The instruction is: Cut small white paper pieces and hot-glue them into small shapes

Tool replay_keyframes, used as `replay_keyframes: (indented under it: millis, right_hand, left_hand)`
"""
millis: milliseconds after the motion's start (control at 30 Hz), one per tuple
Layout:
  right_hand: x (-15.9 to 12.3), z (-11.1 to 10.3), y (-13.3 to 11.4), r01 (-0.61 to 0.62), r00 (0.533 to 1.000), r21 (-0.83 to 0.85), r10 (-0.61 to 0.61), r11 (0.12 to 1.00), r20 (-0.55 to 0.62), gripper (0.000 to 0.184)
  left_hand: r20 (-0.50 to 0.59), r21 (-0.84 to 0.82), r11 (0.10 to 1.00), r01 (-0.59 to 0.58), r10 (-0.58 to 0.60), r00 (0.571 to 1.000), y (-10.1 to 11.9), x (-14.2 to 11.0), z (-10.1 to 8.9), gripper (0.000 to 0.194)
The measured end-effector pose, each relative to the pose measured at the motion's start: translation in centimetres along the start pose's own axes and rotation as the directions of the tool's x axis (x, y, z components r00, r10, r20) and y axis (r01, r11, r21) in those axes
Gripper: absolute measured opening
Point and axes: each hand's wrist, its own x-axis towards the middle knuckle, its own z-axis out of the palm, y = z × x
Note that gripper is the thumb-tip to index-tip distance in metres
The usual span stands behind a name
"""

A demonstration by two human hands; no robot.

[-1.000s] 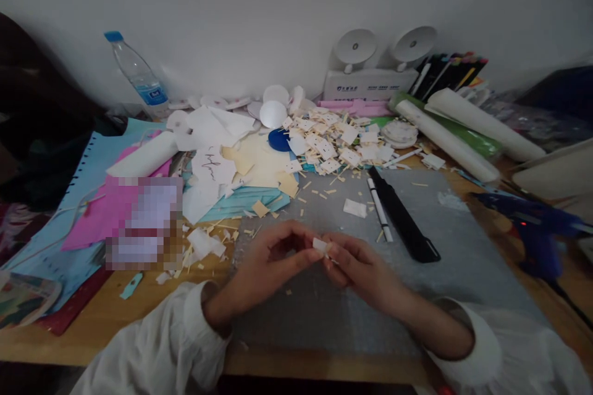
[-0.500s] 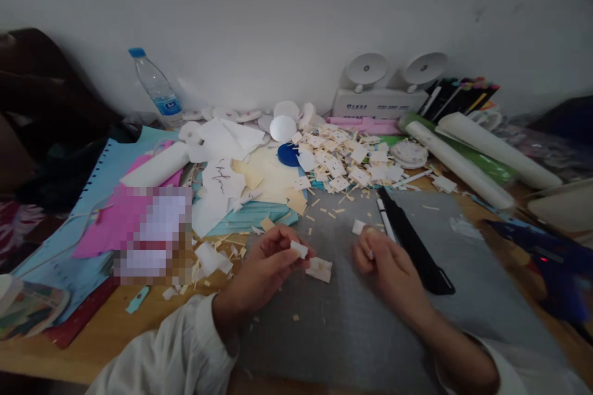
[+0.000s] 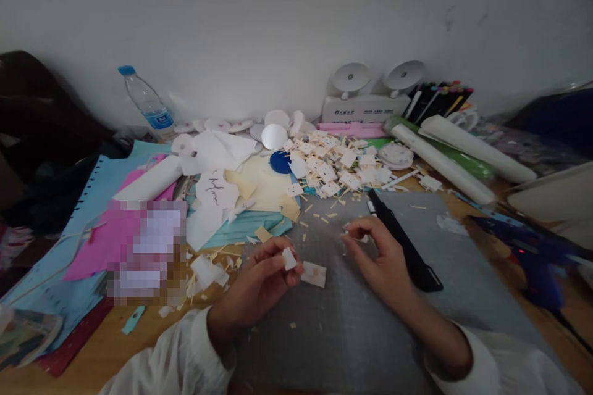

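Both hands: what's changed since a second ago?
The right hand has drawn away rightward from the left hand, which holds a small white piece. A paper scrap now shows on the mat between them. The glue gun and bottle stay put.

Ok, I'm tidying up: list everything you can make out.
Mat: one, grey, front centre
Card pieces: many, pale, heaped at back
Scraps: many, pale, on mat
Flat piece: one, whitish, on mat
Long object: one, black, mat's right
Pen: one, white, on mat
Tool: one, blue, far right
Bottle: one, clear, back left
Lamp unit: one, white, by wall
Markers: several, dark, back right
Disc: one, blue, beside card pieces
Rolls: three, white, one left, two right
Papers: several, blue and pink, left
Left hand: one, white sleeve, pinching a white piece
Right hand: one, white sleeve, over mat
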Motion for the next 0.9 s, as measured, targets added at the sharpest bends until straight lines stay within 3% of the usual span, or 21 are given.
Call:
replay_keyframes:
  millis: [267, 433, 600, 700, 800, 900]
  right_hand:
    - [-0.8, -0.1, 0.5, 0.123, 0.991, -0.222, -0.107, 0.967, 0.082, 0.037]
    - [-1.0, 0.2, 0.4, 0.182, 0.972, -0.274, -0.131, 0.944, 0.195, 0.026]
    - [-0.4, -0.3, 0.5, 0.197, 0.963, -0.281, -0.131, 0.939, 0.236, 0.009]
    - [-0.2, -0.9, 0.4, 0.244, 0.951, -0.286, -0.17, 0.927, 0.26, 0.009]
    - [-1.1, -2.3, 0.3, 0.275, 0.952, -0.348, -0.205, 0.896, 0.225, 0.014]
    - [-3.9, -4.6, 0.6, 0.175, 0.983, -0.479, -0.181, 0.86, 0.034, 0.021]
  left_hand:
    - [-0.01, -0.008, 0.999, 0.031, -0.031, 0.999, 0.0, 0.0, -0.1, 0.015]
    - [0.004, -0.029, 0.999, 0.037, -0.037, 0.999, 0.0, 0.0, -0.2, 0.013]
    - [0.031, -0.017, 0.999, 0.042, -0.041, 0.999, 0.0, -0.2, -0.2, 0.015]
    - [0.019, -0.022, 0.998, 0.05, -0.05, 0.999, 0.0, -0.3, -0.1, 0.017]
    - [-0.005, -0.044, 0.997, 0.06, -0.061, 0.998, -0.2, -0.2, 0.0, 0.018]
    - [0.033, 0.006, 0.999, 0.039, -0.039, 0.999, -0.4, -0.1, -0.2, 0.016]
